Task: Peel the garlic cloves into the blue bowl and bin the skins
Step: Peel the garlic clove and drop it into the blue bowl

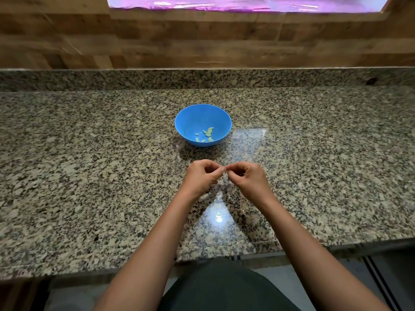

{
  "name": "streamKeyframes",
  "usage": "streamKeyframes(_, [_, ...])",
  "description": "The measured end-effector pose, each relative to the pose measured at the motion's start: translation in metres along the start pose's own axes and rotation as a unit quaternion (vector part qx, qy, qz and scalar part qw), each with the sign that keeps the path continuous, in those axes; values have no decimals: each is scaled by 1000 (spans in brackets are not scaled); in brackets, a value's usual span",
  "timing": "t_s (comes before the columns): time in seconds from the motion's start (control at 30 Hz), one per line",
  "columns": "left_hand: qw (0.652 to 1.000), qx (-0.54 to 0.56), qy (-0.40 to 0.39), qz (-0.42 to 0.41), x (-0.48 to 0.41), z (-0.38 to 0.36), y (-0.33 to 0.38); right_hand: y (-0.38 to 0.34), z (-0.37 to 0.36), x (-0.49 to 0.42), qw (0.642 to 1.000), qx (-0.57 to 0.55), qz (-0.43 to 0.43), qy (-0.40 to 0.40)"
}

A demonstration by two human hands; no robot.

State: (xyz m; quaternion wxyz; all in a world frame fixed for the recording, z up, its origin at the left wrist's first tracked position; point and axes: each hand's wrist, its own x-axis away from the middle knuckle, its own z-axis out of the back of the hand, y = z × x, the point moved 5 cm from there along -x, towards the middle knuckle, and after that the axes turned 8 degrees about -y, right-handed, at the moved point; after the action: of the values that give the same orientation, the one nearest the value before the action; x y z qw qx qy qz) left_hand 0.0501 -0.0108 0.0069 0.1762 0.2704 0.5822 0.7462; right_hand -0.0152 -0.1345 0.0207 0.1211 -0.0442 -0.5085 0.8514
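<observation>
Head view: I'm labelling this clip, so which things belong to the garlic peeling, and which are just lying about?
Job: blue bowl, peeled cloves in it, left hand and right hand pinching a small bit between them.
Just there: granite counter, wooden wall, window. No bin in view.

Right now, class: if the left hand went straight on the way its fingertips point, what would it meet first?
The right hand: the left hand points sideways at it, fingertips nearly touching around something small, probably a garlic clove.
</observation>
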Motion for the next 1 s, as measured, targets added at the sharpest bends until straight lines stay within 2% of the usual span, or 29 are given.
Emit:
streamKeyframes(0.17, [1000,7,0,8,-2,-1,0,0,-2,-2,1000,-5,6,-2])
streamKeyframes(0.57, [992,118,27,25,0,-9,0,10,-9,3,981,-189,-44,4])
streamKeyframes(0.83, [995,94,25,23,-3,-11,-1,4,-6,4,992,-121,-29,10])
streamKeyframes(1.0, [994,109,19,23,-3,-14,1,9,-10,4,963,-260,-61,22])
